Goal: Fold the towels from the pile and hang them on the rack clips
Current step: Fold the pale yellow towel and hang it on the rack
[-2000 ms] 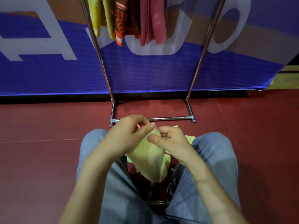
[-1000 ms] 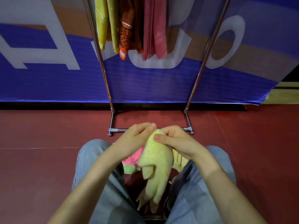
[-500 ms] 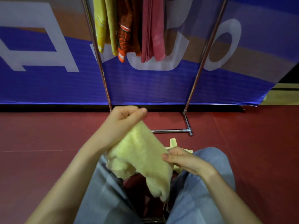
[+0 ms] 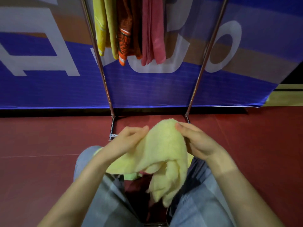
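A pale yellow towel (image 4: pixel 164 149) hangs bunched between my two hands above my knees. My left hand (image 4: pixel 129 141) pinches its left edge. My right hand (image 4: pixel 195 141) grips its right side near the top, fingers curled over the cloth. The lower corners droop between my legs. Beneath it, part of the towel pile (image 4: pixel 132 176) shows as green and pink cloth, mostly hidden. The chrome rack (image 4: pixel 105 79) stands just ahead; yellow (image 4: pixel 101 27), orange (image 4: pixel 126 33) and pink (image 4: pixel 153 33) towels hang from its top. The clips are out of view.
I sit on a dark red floor (image 4: pixel 41 141) in blue jeans (image 4: pixel 105 202). The rack's right post (image 4: pixel 201 69) and low foot bar (image 4: pixel 112 135) are close in front. A blue banner with white letters (image 4: pixel 147 89) stands behind the rack.
My right hand has risen from the towel's lower edge to its top right. My left hand has dropped a little. The towel now spreads wider between both hands.
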### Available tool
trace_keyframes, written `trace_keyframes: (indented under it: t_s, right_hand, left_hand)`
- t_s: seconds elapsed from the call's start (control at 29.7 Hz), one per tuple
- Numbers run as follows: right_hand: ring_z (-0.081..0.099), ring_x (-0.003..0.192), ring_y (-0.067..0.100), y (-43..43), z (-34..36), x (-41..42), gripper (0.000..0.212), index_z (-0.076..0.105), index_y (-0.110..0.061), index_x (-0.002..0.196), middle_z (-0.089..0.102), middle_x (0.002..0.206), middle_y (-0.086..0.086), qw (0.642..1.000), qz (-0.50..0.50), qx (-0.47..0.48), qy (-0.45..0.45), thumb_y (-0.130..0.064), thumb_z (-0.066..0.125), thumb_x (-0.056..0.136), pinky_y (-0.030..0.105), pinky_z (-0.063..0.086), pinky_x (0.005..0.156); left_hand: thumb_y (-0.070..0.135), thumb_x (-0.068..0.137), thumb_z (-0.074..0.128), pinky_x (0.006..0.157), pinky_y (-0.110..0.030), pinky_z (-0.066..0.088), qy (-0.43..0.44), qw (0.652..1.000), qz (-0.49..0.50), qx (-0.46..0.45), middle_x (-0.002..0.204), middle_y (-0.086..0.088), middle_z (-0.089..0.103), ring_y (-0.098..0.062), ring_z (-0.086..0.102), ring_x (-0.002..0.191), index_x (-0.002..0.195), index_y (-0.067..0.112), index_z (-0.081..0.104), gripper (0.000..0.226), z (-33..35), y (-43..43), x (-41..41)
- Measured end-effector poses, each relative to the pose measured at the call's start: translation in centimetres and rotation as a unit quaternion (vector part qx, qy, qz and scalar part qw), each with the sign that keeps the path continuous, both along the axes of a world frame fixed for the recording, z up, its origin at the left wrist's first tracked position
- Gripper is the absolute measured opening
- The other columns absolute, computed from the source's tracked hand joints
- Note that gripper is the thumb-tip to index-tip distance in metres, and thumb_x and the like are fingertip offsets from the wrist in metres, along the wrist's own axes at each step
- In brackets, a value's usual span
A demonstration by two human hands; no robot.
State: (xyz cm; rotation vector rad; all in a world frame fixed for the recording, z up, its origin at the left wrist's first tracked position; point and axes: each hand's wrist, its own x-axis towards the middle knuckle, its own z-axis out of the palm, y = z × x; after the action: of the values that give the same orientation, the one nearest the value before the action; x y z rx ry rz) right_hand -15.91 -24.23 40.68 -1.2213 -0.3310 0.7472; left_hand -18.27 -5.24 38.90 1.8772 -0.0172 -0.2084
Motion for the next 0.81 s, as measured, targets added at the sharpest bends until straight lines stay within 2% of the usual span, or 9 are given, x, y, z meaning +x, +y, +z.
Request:
trace_keyframes:
  t_s: [0.07,0.13,0.2,0.27,0.4,0.54,0.67,0.74,0.81]
  right_hand:
    - [0.067,0.082,0.003,0.3,0.5,0.1,0.054,0.074,-0.029,0.086,0.074,0.085,-0.009,1.0,0.011,-0.011,-0.004,-0.063,0.076,0.044,0.017,0.054,0.072]
    - [0.067,0.089,0.005,0.3,0.8,0.1,0.047,0.073,-0.026,0.092,0.073,0.091,-0.008,1.0,0.025,-0.013,-0.003,-0.056,0.071,0.057,0.018,0.053,0.075]
    - [0.067,0.09,0.005,0.0,0.5,-0.1,0.031,0.068,-0.022,0.098,0.073,0.093,-0.007,0.999,0.027,-0.044,0.011,-0.042,0.067,0.074,0.016,0.052,0.075]
    - [0.067,0.085,0.004,-0.4,0.4,-0.3,0.024,0.064,-0.021,0.099,0.073,0.088,-0.007,0.996,0.041,-0.083,0.022,-0.032,0.054,0.081,0.015,0.052,0.074]
    - [0.066,0.072,0.0,-1.1,0.6,-0.7,0.028,0.064,-0.018,0.093,0.072,0.075,-0.01,0.988,0.086,-0.123,0.022,-0.038,0.056,0.075,0.011,0.05,0.063]
    - [0.061,0.058,-0.005,-1.4,0.8,-0.7,0.043,0.058,-0.012,0.098,0.068,0.063,-0.015,0.986,0.106,-0.124,-0.025,-0.041,0.053,0.067,0.006,0.042,0.051]
    - [0.061,0.057,-0.007,-1.4,1.3,-0.6,0.047,0.057,-0.009,0.098,0.067,0.06,-0.018,0.985,0.122,-0.115,-0.049,-0.04,0.053,0.063,0.004,0.042,0.05]
    - [0.061,0.059,-0.005,-1.3,0.9,-0.4,0.053,0.059,-0.006,0.096,0.068,0.062,-0.016,0.982,0.126,-0.123,-0.061,-0.047,0.06,0.063,0.005,0.043,0.053]
    - [0.06,0.061,-0.002,-1.4,0.1,-0.1,0.066,0.062,-0.003,0.089,0.066,0.065,-0.012,0.98,0.126,-0.141,-0.068,-0.06,0.068,0.057,0.009,0.044,0.055]
  left_hand:
    - [0.045,0.086,0.04,0.055,-0.018,0.033,0.043,0.993,0.013,-0.109,0.049,0.012,0.047,-0.001,0.042,0.049,0.054,0.024,0.049,0.04,1.3,-1.7,0.3]
    - [0.054,0.08,0.039,0.061,-0.022,0.037,0.068,0.988,0.0,-0.142,0.061,0.0,0.054,-0.009,0.049,0.059,0.063,0.019,0.057,0.043,2.0,-2.4,1.0]
    - [0.047,0.084,0.04,0.051,-0.015,0.04,0.06,0.989,-0.017,-0.133,0.052,0.006,0.058,-0.004,0.053,0.05,0.061,0.018,0.058,0.041,2.9,-2.6,1.0]
    - [0.043,0.083,0.047,0.044,-0.011,0.038,0.028,0.988,-0.065,-0.135,0.042,0.01,0.054,0.001,0.048,0.041,0.053,0.018,0.055,0.039,3.2,-2.4,1.0]
    - [0.039,0.082,0.051,0.041,-0.013,0.03,0.008,0.986,-0.118,-0.119,0.041,0.012,0.044,0.0,0.038,0.039,0.051,0.015,0.048,0.039,2.5,-2.2,0.8]
    - [0.045,0.084,0.044,0.045,-0.009,0.034,0.04,0.978,-0.166,-0.116,0.038,0.013,0.049,0.004,0.041,0.039,0.042,0.024,0.055,0.048,2.0,-2.0,-0.1]
    - [0.068,0.064,0.056,0.054,-0.01,0.04,0.046,0.963,-0.246,-0.102,0.055,0.015,0.058,0.004,0.05,0.053,0.064,0.022,0.065,0.047,1.7,-1.8,-0.3]
    - [0.068,0.056,0.065,0.05,-0.01,0.038,0.05,0.961,-0.245,-0.117,0.053,0.015,0.058,0.003,0.049,0.05,0.062,0.021,0.066,0.048,1.7,-1.5,-0.1]
    - [0.06,0.058,0.067,0.049,-0.007,0.04,0.044,0.953,-0.263,-0.142,0.051,0.017,0.062,0.006,0.053,0.049,0.061,0.028,0.071,0.032,2.0,-1.1,-0.1]
